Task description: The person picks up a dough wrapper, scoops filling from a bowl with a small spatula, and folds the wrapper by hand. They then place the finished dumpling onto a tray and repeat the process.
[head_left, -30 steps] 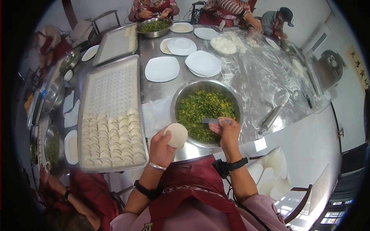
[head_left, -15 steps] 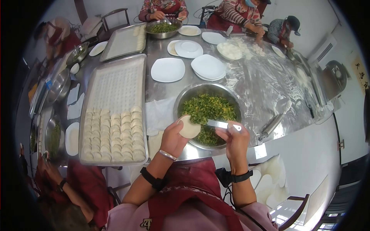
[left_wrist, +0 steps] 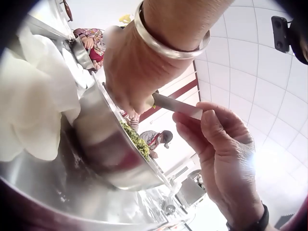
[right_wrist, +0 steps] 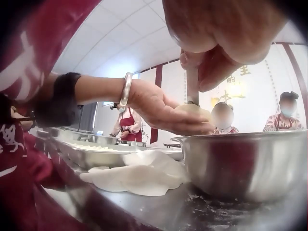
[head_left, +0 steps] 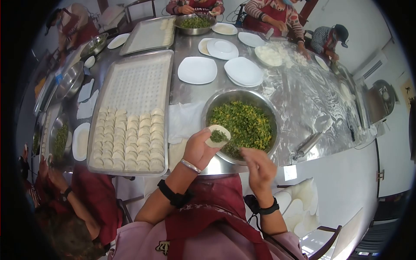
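My left hand (head_left: 199,149) holds a round dumpling wrapper (head_left: 226,131) at the near left rim of the steel bowl (head_left: 277,115). A small mound of chopped green filling (head_left: 218,136) lies on the wrapper. My right hand (head_left: 260,169) grips a flat metal spatula, blurred in the head view. In the left wrist view the spatula (left_wrist: 180,106) spans from my right fingers to the left hand. Its tip meets the wrapper (right_wrist: 193,109) in the right wrist view. Green and yellow filling (head_left: 247,121) fills much of the bowl.
Left of the bowl, a large tray (head_left: 130,82) carries rows of folded dumplings (head_left: 130,141). A white cloth (head_left: 184,119) lies between tray and bowl. White plates (head_left: 197,70) stand beyond; a rolling pin (head_left: 307,145) lies right on the floured table. Other people work around the table.
The spatula has gone from the bowl to the wrapper, and filling now sits on the wrapper. My left hand has shifted slightly right, the wrapper now lying flatter and facing up.
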`<state>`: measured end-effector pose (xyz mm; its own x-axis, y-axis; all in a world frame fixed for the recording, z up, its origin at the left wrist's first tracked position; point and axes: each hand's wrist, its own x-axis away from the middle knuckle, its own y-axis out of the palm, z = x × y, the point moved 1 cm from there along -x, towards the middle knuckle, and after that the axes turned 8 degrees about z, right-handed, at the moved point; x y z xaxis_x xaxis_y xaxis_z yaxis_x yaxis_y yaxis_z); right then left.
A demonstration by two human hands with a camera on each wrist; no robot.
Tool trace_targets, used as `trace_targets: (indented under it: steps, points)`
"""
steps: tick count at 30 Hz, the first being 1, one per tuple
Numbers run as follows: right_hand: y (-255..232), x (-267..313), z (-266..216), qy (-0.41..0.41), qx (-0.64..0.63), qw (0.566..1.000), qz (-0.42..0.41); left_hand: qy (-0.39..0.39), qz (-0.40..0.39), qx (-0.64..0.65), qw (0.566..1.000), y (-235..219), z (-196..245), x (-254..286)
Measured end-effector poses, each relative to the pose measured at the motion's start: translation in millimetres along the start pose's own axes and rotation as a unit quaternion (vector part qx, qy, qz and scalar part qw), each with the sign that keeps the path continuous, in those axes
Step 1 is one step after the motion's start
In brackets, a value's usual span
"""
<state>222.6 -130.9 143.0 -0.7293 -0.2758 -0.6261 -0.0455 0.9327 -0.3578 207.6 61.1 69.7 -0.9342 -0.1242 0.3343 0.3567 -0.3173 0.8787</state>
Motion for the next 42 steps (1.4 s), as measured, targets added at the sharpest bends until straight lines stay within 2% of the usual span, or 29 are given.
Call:
trace_targets:
  steps: [3,6,10,14,17,20,23,34,37,42]
  points:
    - [-9.3,-7.9,-1.3,0.224,-0.157,0.961,0.051,0.004,-0.005,-0.006,1.0,4.8,1.9,9.1]
    - [-11.4,-15.8,-0.8,0.331,-0.228,0.911,0.09,-0.004,-0.02,-0.005,1.0,2.1,1.7,11.5]
    - [-4.5,-13.5,15.0,0.416,-0.261,0.867,0.082,-0.022,-0.019,-0.01,1.0,3.5,0.0,18.6]
    - [-1.5,-11.7,24.9,0.429,-0.25,0.863,0.093,-0.031,-0.025,-0.031,0.999,5.1,-0.2,28.2]
    - [-3.4,-11.2,27.9,0.437,-0.246,0.861,0.089,0.019,-0.041,-0.158,0.986,12.4,1.2,37.2]
    - [-7.0,-12.4,27.7,0.436,-0.251,0.86,0.084,0.015,-0.045,-0.14,0.989,8.2,-1.7,35.2]
    - [-11.9,-15.8,27.0,0.438,-0.263,0.855,0.093,-0.034,-0.028,-0.028,0.999,3.6,-2.6,29.1]
    - [-9.9,-12.8,30.2,0.436,-0.267,0.85,0.125,-0.043,-0.009,-0.018,0.999,12.3,-1.4,31.9]
    - [-14.9,-12.9,24.5,0.433,-0.329,0.821,0.173,-0.046,-0.017,0.018,0.999,27.4,1.9,33.1]
    - [3.9,3.9,18.3,0.464,-0.481,0.726,0.163,-0.045,-0.043,0.096,0.993,39.8,1.4,32.1]
